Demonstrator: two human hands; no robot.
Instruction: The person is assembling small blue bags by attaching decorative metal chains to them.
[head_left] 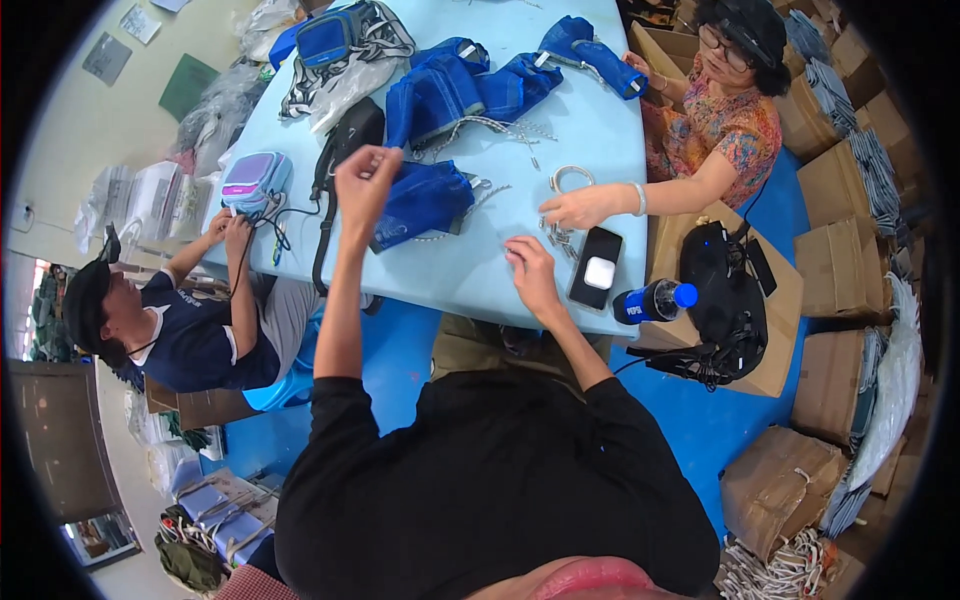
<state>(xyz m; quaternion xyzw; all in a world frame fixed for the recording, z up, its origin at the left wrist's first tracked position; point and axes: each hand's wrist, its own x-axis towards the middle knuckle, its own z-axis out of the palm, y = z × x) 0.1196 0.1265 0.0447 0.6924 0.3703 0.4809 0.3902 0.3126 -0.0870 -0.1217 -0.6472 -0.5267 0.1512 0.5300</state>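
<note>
My left hand (366,182) is raised over the table beside a blue mesh pouch (425,207), its fingers curled into a pinch. What it holds, if anything, is too small to make out. Lower and to the right, my right hand (531,268) hovers near the table's front edge, thumb and fingertips drawn together. A tiny thing may be between them, but I cannot name it. A grey-white cord (487,196) trails from the pouch. Just beyond my right hand, a co-worker's hand (582,207) reaches over small metal pieces (560,238), next to a pale ring (572,178).
A black phone (597,258) with a white case (599,273) on it lies right of my right hand. A blue-capped bottle (650,302) is at the table's corner. More blue pouches (450,92) lie farther back. At left another person handles a lilac bag (256,180).
</note>
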